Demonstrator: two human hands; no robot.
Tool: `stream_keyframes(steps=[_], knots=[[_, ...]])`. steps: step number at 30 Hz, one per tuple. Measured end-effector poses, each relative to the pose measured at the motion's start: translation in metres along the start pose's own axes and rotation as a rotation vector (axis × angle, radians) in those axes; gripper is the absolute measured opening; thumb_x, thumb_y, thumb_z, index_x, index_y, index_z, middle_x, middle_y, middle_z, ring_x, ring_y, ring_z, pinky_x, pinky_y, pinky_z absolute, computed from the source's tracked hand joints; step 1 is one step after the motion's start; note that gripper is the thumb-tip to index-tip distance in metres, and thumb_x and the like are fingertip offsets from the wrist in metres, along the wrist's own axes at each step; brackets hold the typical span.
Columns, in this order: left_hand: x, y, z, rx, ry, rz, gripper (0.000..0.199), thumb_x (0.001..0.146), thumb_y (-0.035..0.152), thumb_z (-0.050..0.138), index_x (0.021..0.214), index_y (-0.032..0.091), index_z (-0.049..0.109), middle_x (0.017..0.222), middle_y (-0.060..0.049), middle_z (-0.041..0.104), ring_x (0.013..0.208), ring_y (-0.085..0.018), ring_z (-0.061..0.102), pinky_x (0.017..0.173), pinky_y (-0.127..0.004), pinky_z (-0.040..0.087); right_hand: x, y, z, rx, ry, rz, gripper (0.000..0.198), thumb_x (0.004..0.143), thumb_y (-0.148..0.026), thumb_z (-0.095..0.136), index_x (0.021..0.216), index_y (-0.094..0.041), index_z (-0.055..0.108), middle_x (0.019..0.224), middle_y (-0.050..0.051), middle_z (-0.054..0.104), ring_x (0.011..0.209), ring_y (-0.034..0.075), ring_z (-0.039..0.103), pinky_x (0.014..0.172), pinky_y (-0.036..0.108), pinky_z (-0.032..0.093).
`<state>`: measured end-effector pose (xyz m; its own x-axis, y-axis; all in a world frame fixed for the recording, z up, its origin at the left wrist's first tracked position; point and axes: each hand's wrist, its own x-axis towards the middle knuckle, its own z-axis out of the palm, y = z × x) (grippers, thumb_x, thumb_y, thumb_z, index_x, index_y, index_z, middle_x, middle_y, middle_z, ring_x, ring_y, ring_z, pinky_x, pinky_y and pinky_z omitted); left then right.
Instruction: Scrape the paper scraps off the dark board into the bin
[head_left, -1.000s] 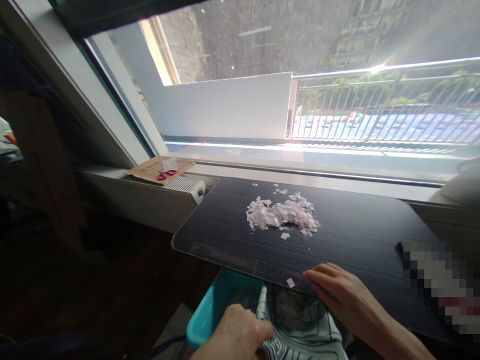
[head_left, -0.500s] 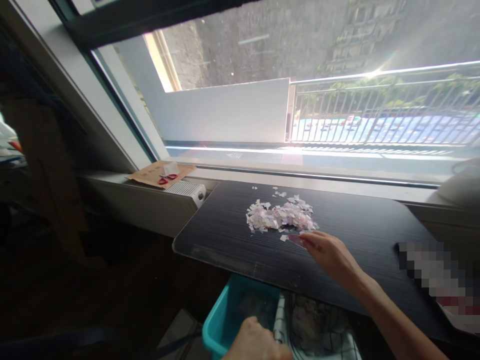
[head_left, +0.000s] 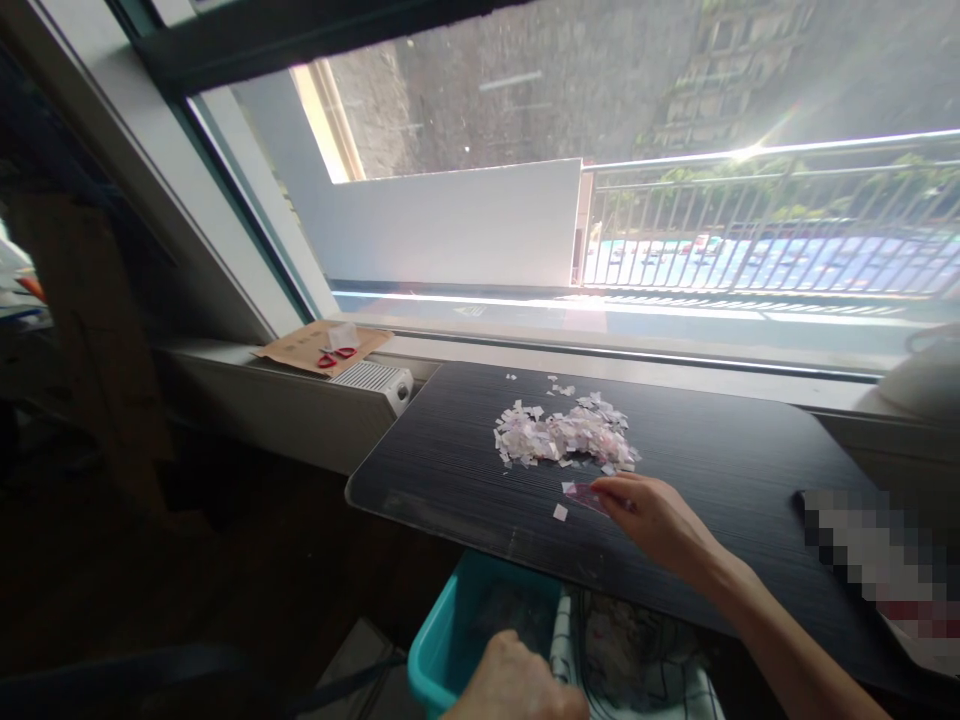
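My right hand (head_left: 637, 500) pinches a thin, see-through pinkish strip (head_left: 586, 497) between thumb and fingers, low over the dark table (head_left: 420, 470). A small pale square (head_left: 568, 488) is at the strip's left tip; whether it is stuck on cannot be told. Another white square (head_left: 560, 512) lies apart, closer to the table's front edge. Behind the hand spreads a heap of small white and pinkish squares (head_left: 562, 432). My left hand (head_left: 517, 685) is at the bottom, curled with knuckles up, in front of a teal bin (head_left: 425, 660). Its fingertips are hidden.
Beside the bin stands a container with a checked white liner (head_left: 562, 635), holding pale scraps. Red-handled scissors (head_left: 336, 356) lie on brown paper (head_left: 292, 346) on the sill by a radiator (head_left: 375, 380). A blurred-out dark-edged object (head_left: 862, 560) lies at the table's right.
My right hand has shifted slightly left and towards the front edge with the strip. One white square now lies by itself nearer that edge. My left hand has barely moved.
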<state>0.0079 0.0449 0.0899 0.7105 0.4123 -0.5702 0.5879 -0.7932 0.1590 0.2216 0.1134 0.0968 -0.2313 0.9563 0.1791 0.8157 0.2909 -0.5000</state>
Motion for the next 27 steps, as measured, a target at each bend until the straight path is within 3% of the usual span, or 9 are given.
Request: stream_keyframes(steps=[5, 11, 16, 21, 25, 27], knots=[[0.001, -0.001, 0.000, -0.035, 0.004, 0.016, 0.012, 0.087, 0.027, 0.065, 0.096, 0.020, 0.070, 0.083, -0.012, 0.074, 0.073, -0.033, 0.071, 0.068, -0.042, 0.052, 0.007, 0.002, 0.007, 0.002, -0.013, -0.055, 0.027, 0.091, -0.025, 0.049, 0.096, -0.020, 0.075, 0.080, 0.005, 0.070, 0.069, 0.017, 0.063, 0.063, 0.025, 0.042], [-0.013, -0.004, -0.012, -0.075, -0.006, -0.034, 0.011, 0.087, 0.026, 0.065, 0.092, 0.018, 0.069, 0.083, -0.010, 0.074, 0.074, -0.033, 0.071, 0.068, -0.041, 0.053, -0.007, -0.004, -0.003, 0.045, -0.170, -0.143, 0.025, 0.091, -0.022, 0.050, 0.091, -0.023, 0.075, 0.076, 0.002, 0.069, 0.069, 0.015, 0.062, 0.061, 0.022, 0.042], [-0.020, -0.005, -0.027, -0.097, -0.023, -0.067, 0.015, 0.084, 0.024, 0.068, 0.098, 0.019, 0.070, 0.088, -0.011, 0.074, 0.082, -0.033, 0.070, 0.072, -0.040, 0.053, 0.007, 0.011, 0.000, -0.073, 0.003, -0.066, 0.028, 0.092, -0.024, 0.047, 0.094, -0.022, 0.074, 0.084, 0.005, 0.072, 0.076, 0.020, 0.064, 0.065, 0.025, 0.043], [-0.019, -0.013, -0.017, -0.106, -0.051, -0.067, 0.017, 0.084, 0.028, 0.068, 0.098, 0.020, 0.070, 0.087, -0.010, 0.074, 0.081, -0.033, 0.071, 0.072, -0.038, 0.053, 0.008, 0.010, 0.003, -0.087, -0.028, -0.073, 0.027, 0.091, -0.022, 0.047, 0.096, -0.022, 0.074, 0.085, 0.005, 0.071, 0.076, 0.019, 0.064, 0.066, 0.025, 0.043], [-0.023, -0.018, -0.011, -0.134, 0.026, -0.085, 0.015, 0.082, 0.031, 0.068, 0.093, 0.020, 0.070, 0.083, -0.008, 0.073, 0.079, -0.031, 0.071, 0.071, -0.036, 0.052, -0.006, -0.002, -0.006, 0.020, -0.164, -0.122, 0.025, 0.091, -0.021, 0.049, 0.090, -0.023, 0.073, 0.077, 0.002, 0.068, 0.069, 0.015, 0.061, 0.061, 0.022, 0.040], [-0.027, -0.018, -0.010, -0.141, 0.063, -0.114, 0.014, 0.082, 0.031, 0.067, 0.090, 0.021, 0.070, 0.080, -0.007, 0.073, 0.077, -0.030, 0.071, 0.070, -0.034, 0.051, -0.007, -0.005, -0.008, 0.029, -0.161, -0.104, 0.025, 0.091, -0.022, 0.049, 0.090, -0.022, 0.074, 0.075, 0.002, 0.068, 0.067, 0.014, 0.060, 0.060, 0.022, 0.040]])
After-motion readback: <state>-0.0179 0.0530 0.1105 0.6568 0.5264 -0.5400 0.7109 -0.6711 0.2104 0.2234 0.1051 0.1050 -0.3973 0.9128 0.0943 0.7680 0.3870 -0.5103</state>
